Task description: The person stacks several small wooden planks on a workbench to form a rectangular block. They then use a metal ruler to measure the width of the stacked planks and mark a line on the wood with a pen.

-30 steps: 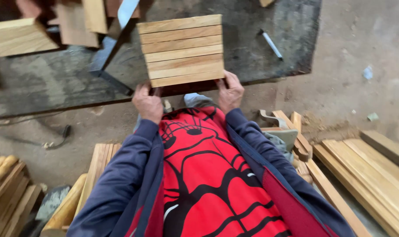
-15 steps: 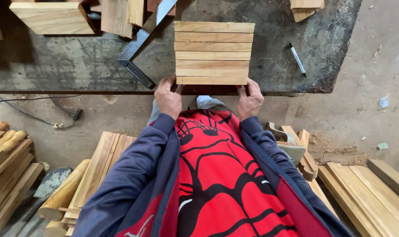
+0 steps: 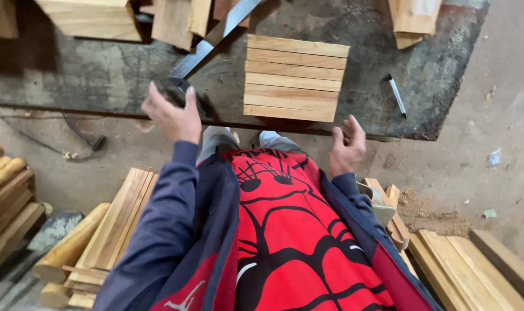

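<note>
Both hands empty (off slats).

Both hands empty: left hand raised with fingers spread, right hand loosely curled

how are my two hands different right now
The left hand is raised over the metal square at the workbench edge; the right hand hangs lower, just off the edge. The left is farther from the slat panel. Both are empty, touching nothing.
</note>
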